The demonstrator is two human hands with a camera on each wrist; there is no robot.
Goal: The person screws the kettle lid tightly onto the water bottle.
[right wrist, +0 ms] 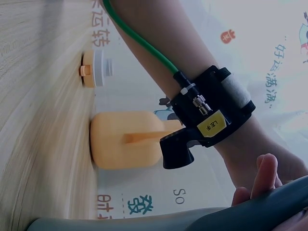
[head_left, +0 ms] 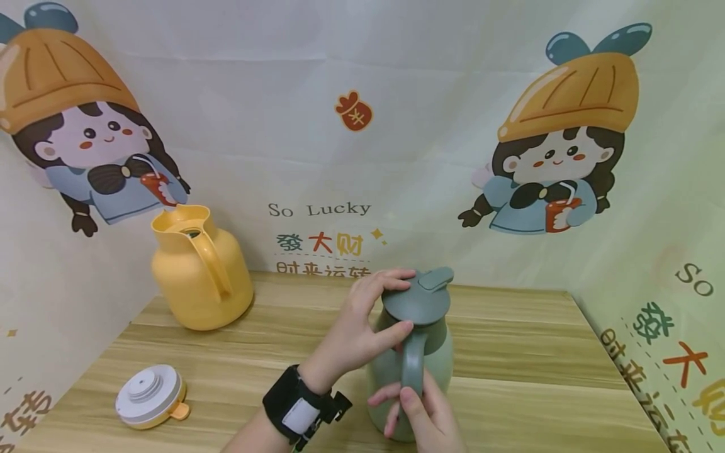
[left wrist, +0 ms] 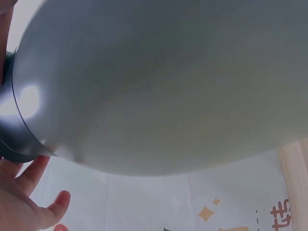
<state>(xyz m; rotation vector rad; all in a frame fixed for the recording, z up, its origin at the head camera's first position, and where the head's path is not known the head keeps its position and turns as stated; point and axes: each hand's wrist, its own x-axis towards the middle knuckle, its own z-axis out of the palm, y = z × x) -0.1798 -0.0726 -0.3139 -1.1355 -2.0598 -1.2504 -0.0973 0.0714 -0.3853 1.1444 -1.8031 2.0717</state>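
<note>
A green thermos jug (head_left: pixel 444 362) with a darker lid (head_left: pixel 412 307) stands on the table at the lower middle of the head view. My left hand (head_left: pixel 352 333) grips the lid, thumb at its near edge and fingers over its left side. Around the jug's handle (head_left: pixel 414 358) curl the fingers of my right hand (head_left: pixel 432 418). In the left wrist view the pale jug body (left wrist: pixel 168 96) fills most of the picture, with some left-hand fingers (left wrist: pixel 31 175) touching its dark neck. The jug's inside is hidden.
A yellow jug (head_left: pixel 198 283) without a lid stands at the back left of the wooden table (head_left: pixel 283 314). Nearer lies a white and yellow lid (head_left: pixel 150 393), its white underside up. Printed cloth (head_left: pixel 425 157) hangs behind and along both sides.
</note>
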